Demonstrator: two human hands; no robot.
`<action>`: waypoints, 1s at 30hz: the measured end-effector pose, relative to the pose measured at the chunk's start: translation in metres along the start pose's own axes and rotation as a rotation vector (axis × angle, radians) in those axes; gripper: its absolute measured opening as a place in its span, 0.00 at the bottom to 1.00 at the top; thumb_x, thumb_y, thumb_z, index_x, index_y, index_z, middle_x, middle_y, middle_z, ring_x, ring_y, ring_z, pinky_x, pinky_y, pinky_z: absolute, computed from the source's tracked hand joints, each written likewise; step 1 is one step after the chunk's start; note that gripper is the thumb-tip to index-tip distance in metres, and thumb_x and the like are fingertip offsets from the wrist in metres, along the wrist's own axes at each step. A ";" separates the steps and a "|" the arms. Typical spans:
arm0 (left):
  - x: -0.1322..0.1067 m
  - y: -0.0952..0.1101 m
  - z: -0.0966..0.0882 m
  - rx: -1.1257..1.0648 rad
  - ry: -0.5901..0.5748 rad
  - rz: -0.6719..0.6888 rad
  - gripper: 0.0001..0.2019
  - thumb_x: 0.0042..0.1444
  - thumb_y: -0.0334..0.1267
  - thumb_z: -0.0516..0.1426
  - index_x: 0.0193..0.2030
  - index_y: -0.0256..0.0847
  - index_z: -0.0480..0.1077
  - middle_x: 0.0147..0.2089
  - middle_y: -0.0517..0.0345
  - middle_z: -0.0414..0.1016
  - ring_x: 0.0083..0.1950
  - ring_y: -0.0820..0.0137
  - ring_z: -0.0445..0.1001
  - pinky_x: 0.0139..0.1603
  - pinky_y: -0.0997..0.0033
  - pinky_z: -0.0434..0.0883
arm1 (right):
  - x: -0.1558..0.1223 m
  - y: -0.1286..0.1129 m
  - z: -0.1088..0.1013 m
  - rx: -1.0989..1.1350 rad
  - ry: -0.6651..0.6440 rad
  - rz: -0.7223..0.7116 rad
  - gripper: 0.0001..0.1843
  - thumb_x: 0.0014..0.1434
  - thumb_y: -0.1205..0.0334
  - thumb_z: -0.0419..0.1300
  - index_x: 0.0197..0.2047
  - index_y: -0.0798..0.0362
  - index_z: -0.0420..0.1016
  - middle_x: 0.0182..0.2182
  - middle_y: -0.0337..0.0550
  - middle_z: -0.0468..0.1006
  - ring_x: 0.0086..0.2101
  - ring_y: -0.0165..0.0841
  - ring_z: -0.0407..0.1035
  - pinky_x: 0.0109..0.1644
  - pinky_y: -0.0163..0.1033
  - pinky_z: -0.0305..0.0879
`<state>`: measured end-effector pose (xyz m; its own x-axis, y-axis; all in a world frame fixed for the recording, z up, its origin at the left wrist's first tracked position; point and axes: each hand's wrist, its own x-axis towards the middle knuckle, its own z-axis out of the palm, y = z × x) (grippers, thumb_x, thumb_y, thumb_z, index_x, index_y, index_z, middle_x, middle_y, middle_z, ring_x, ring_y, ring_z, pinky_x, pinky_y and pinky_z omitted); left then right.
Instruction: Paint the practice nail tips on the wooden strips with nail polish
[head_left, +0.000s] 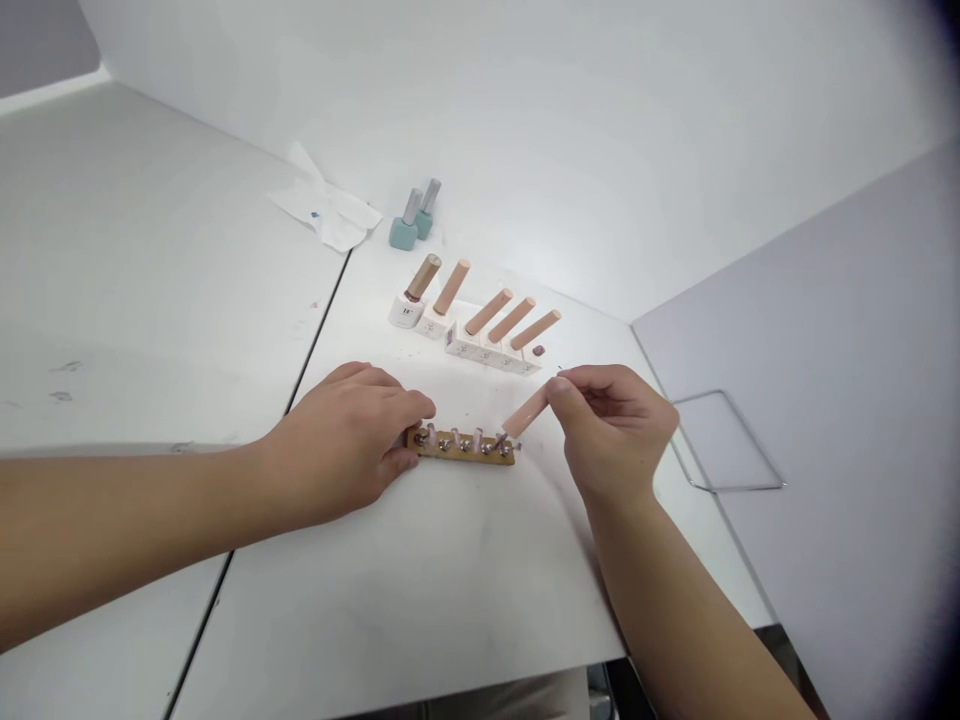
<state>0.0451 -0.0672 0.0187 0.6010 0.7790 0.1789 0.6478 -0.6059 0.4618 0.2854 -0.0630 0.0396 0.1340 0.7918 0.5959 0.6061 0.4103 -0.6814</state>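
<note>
Right hand [619, 425] pinches a peach cylindrical brush-cap [526, 411], left hand [360, 432] a golden-brown strip [472, 457]; an uncapped white square bottle [531, 363] shows a mauve mouth.

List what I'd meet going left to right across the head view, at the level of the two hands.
Left hand → wooden strip with pale nail tips on it → peach-capped brush → right hand → metal wire frame.

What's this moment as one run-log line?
Left hand: gripping tan strip, left end | Right hand: holding peach brush cap, tip near strip's right end
</note>
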 end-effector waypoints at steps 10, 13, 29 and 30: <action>0.001 -0.003 0.002 0.007 0.022 0.026 0.08 0.53 0.37 0.55 0.40 0.43 0.71 0.37 0.59 0.77 0.44 0.62 0.72 0.49 0.61 0.65 | 0.001 -0.009 0.005 -0.051 0.085 0.077 0.03 0.47 0.66 0.63 0.24 0.51 0.73 0.21 0.34 0.74 0.24 0.29 0.68 0.32 0.40 0.69; 0.001 -0.002 0.002 0.005 0.022 0.016 0.08 0.54 0.36 0.55 0.40 0.43 0.71 0.37 0.58 0.77 0.45 0.62 0.72 0.50 0.61 0.65 | 0.002 -0.006 0.004 -0.056 0.095 0.077 0.03 0.47 0.65 0.64 0.25 0.51 0.73 0.22 0.35 0.74 0.25 0.28 0.68 0.32 0.39 0.68; 0.000 -0.001 0.001 -0.013 0.022 0.015 0.07 0.53 0.34 0.56 0.39 0.42 0.71 0.37 0.58 0.76 0.44 0.62 0.73 0.50 0.61 0.65 | 0.001 0.005 -0.005 0.072 0.057 0.080 0.02 0.48 0.66 0.64 0.27 0.51 0.75 0.22 0.35 0.74 0.25 0.28 0.68 0.30 0.38 0.67; 0.000 -0.001 0.001 -0.009 0.019 0.013 0.07 0.53 0.35 0.56 0.39 0.42 0.71 0.37 0.58 0.76 0.45 0.62 0.73 0.50 0.61 0.65 | 0.001 0.004 -0.004 0.062 0.056 0.083 0.02 0.48 0.67 0.65 0.27 0.51 0.75 0.22 0.35 0.74 0.25 0.28 0.68 0.29 0.37 0.67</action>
<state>0.0452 -0.0666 0.0177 0.6004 0.7738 0.2018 0.6356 -0.6149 0.4668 0.2915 -0.0622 0.0393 0.2263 0.7984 0.5580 0.5413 0.3732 -0.7535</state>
